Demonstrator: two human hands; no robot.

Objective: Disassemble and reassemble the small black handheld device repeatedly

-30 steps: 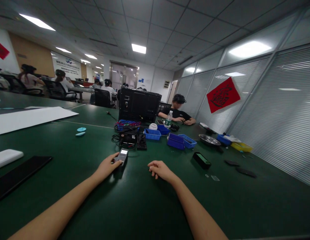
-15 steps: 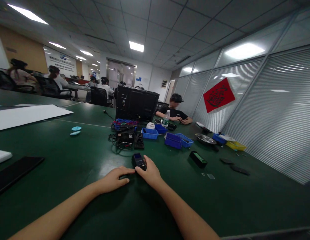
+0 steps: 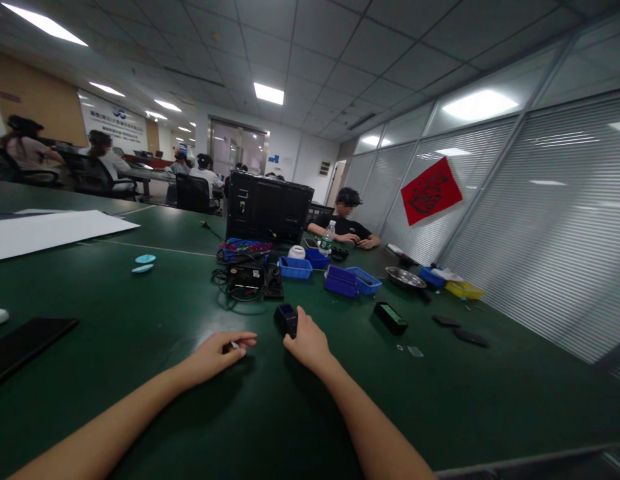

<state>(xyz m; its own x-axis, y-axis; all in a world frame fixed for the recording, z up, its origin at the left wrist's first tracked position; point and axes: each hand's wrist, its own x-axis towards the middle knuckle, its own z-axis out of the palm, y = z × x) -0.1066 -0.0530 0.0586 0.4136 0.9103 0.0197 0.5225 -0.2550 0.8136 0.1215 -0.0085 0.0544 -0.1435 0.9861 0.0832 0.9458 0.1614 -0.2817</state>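
Curled around the right side of a small black handheld device with a screen (image 3: 286, 319), my right hand (image 3: 310, 340) grips it at the table. Its fingers hide the device's right side. To the left and apart from the device, my left hand (image 3: 223, 353) is low over the green table (image 3: 200, 427), its thumb and fingers close together. A small pale bit shows between them, too small to name. Beyond the device stand a black box with cables (image 3: 246, 279) and a black stand (image 3: 273, 285).
Blue bins (image 3: 295, 268), a white ball (image 3: 297, 252), a bottle (image 3: 327, 238) and a monitor (image 3: 270, 208) stand farther back. Right lie a black case with a green panel (image 3: 391, 317) and a metal dish (image 3: 406, 278). A co-worker (image 3: 347, 217) sits across. Left are light-blue pieces (image 3: 144, 263).
My left hand has drawn away from the device to the left, its thumb closer to the fingers. The device, in my right hand, has shifted slightly right and turned. The view has shifted slightly.
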